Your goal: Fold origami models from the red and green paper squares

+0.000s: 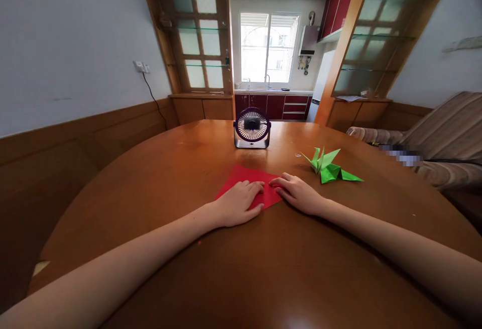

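A sheet of red paper (241, 175) lies flat on the wooden table, partly covered by both hands. My left hand (241, 202) rests on its left and near part, fingers stretched out and the thumb apart near the front edge. On the right edge of the sheet lies my right hand (299, 194), its fingertips touching the paper and its fingers stretched toward the left hand. Beyond the right hand sit two folded paper figures: a light green origami crane (323, 159) and a darker green origami piece (333, 173) in front of it.
A small dark purple fan (252, 127) stands on the far side of the round wooden table (158, 178). An armchair with striped cushions (448, 133) is at the right. Glass-shelved cabinets flank an opening to a kitchen with a window (269, 47).
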`<state>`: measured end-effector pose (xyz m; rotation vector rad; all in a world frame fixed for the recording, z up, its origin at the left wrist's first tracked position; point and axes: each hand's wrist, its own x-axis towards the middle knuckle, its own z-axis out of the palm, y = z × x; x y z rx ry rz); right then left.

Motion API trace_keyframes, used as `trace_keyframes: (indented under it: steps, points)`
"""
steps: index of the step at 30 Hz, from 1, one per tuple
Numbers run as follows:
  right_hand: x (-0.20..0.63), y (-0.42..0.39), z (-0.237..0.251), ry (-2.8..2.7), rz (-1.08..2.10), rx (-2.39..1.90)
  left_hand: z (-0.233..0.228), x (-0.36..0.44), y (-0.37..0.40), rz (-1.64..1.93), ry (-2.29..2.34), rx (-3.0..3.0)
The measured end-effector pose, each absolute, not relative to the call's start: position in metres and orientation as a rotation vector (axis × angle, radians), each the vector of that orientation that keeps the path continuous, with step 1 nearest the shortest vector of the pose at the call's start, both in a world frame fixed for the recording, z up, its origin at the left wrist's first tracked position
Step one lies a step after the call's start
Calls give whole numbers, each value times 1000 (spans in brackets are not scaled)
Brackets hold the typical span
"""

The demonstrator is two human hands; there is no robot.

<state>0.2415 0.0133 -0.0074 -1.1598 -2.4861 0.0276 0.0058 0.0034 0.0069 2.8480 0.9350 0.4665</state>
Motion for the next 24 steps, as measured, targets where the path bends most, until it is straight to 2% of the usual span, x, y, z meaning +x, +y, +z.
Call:
trace_keyframes:
  steps: [24]
  points:
    - [240,10,-7,-2462,16,-1181,13,-4,39,374,639,2617]
